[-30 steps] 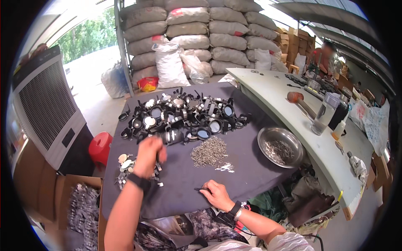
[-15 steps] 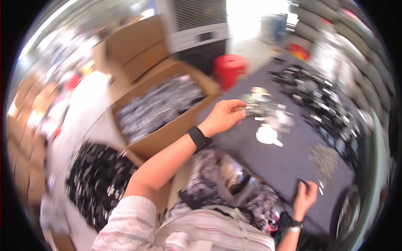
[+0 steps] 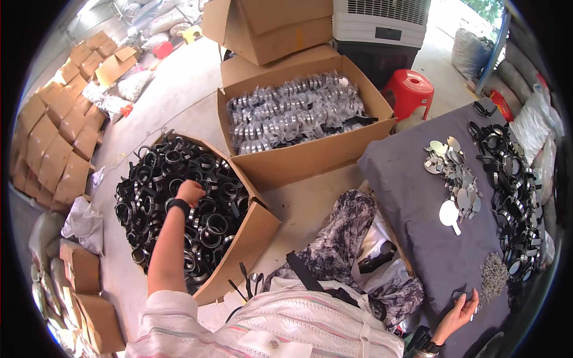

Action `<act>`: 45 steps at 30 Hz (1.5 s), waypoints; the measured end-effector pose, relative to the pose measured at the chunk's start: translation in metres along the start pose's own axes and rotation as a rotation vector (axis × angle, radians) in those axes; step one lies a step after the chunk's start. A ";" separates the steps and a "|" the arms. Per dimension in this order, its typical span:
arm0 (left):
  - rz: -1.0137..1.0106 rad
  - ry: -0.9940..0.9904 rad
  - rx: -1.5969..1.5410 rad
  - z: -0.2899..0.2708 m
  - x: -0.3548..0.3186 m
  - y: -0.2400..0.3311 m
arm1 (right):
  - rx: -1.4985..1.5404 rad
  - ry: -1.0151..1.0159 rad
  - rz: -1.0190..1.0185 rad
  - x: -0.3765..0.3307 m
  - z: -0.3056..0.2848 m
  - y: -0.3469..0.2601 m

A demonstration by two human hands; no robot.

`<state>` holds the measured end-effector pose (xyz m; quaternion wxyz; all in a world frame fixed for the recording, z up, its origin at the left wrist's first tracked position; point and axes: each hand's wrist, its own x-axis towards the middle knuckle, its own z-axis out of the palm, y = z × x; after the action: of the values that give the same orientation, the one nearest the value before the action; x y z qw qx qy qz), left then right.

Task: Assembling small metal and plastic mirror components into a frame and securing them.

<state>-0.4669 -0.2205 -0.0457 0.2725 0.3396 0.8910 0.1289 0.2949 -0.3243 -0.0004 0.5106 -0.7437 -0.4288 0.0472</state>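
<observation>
My left hand (image 3: 190, 192) reaches down into an open cardboard box (image 3: 258, 222) on the floor, full of black ring-shaped parts (image 3: 173, 203). Its fingers are curled among the rings, and I cannot tell whether they hold one. My right hand (image 3: 462, 306) rests at the near edge of a grey cloth-covered table (image 3: 418, 203), fingers spread, beside a small pile of screws (image 3: 493, 275). Round silver discs (image 3: 452, 173) and a row of black rings (image 3: 507, 185) lie further along the table.
A second cardboard box (image 3: 310, 156) behind the first holds bagged silver rings. A red plastic stool (image 3: 409, 90) and a white air cooler (image 3: 382, 24) stand beyond it. Stacked cardboard cartons (image 3: 59, 137) line the left side.
The view swung left from the table to the floor boxes. My left hand left the table and went down into the box of black rings. My right hand stayed at the table edge.
</observation>
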 end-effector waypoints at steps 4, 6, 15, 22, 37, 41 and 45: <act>-0.108 0.045 0.000 0.044 0.022 -0.016 | -0.014 -0.030 -0.015 0.003 -0.003 -0.005; -0.117 0.049 -0.008 0.052 0.020 -0.009 | -0.030 -0.018 -0.042 0.005 -0.006 -0.009; 0.294 0.480 0.430 -0.003 -0.013 0.077 | -0.636 0.111 -0.280 0.017 -0.025 -0.028; 0.732 -0.446 -0.836 0.003 -0.130 0.207 | -0.075 -0.349 -0.317 0.013 0.046 -0.133; 0.865 -1.504 -0.857 0.213 -0.321 0.347 | 0.423 -0.433 0.146 -0.020 0.055 -0.122; 0.830 -1.447 -1.146 0.222 -0.373 0.361 | 0.278 -0.438 -0.147 -0.003 0.052 -0.109; 0.780 -1.148 -1.110 0.199 -0.336 0.358 | 0.349 -0.700 -0.200 0.034 0.087 -0.128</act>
<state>0.0472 -0.1746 0.0735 0.7391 0.4503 0.2470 0.4358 0.1966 -0.2240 0.0731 0.4544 -0.5396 -0.6325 0.3199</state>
